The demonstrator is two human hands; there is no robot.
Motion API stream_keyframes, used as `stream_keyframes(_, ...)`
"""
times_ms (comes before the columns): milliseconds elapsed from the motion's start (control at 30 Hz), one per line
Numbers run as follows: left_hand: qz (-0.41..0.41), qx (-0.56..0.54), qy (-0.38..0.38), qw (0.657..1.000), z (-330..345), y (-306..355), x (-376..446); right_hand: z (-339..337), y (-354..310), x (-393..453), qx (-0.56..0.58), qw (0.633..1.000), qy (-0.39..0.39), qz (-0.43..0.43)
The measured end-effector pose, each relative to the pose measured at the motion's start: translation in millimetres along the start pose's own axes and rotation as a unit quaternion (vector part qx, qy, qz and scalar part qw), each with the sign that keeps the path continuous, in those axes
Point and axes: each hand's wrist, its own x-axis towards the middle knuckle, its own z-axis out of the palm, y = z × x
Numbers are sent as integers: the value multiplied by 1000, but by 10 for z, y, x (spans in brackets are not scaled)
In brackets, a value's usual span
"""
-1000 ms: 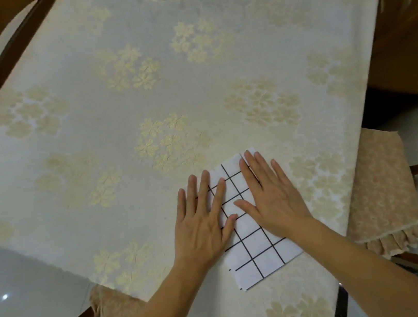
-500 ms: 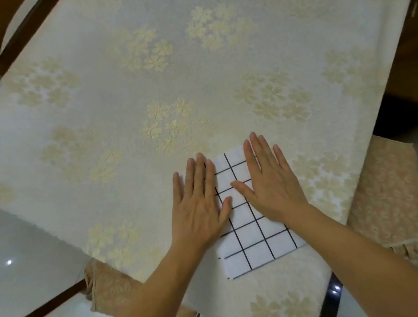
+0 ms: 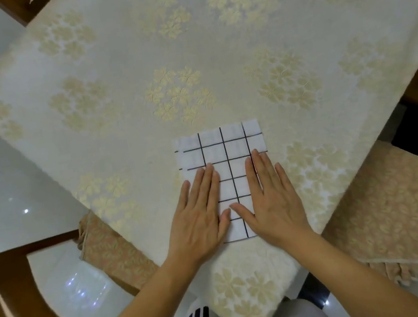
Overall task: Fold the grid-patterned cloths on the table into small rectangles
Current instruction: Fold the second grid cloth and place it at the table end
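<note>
A white cloth with a black grid [image 3: 224,150] lies folded into a small rectangle near the table's front corner. My left hand [image 3: 201,213] presses flat on its near left part, fingers straight and together. My right hand [image 3: 272,197] lies flat on its near right part, fingers straight, thumb pointing inward. Both palms cover the lower half of the cloth; its far half shows uncovered. I see no other grid cloth.
The table [image 3: 135,74] wears a cream tablecloth with gold flower clusters, its corner hanging toward me. A cushioned chair seat [image 3: 384,216] sits at the right, another cushion [image 3: 110,249] at the left, and wooden chair frames [image 3: 13,309] stand around on glossy white floor.
Both hands slid back toward me along the cloth, uncovering its far half. The view turned, so the cloth now lies square to me.
</note>
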Motion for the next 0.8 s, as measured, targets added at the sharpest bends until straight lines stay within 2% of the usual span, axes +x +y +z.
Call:
stream_keyframes(167, -58, 7, -8, 998, -28, 10, -75, -59, 86, -96, -11, 1000, 5, -3)
stream_keyframes(300, -72, -4, -4, 997, -27, 22, -80, -16, 126, -129, -6, 1000, 3, -9)
stream_keyframes(567, -64, -28, 5, 998, -177, -86, -54, -171, 171, -50, 16, 999, -17, -31)
stream_keyframes(800, -22, 6, 36, 999, -571, -530, 604, -587, 335, 726, -13, 998, 43, -51)
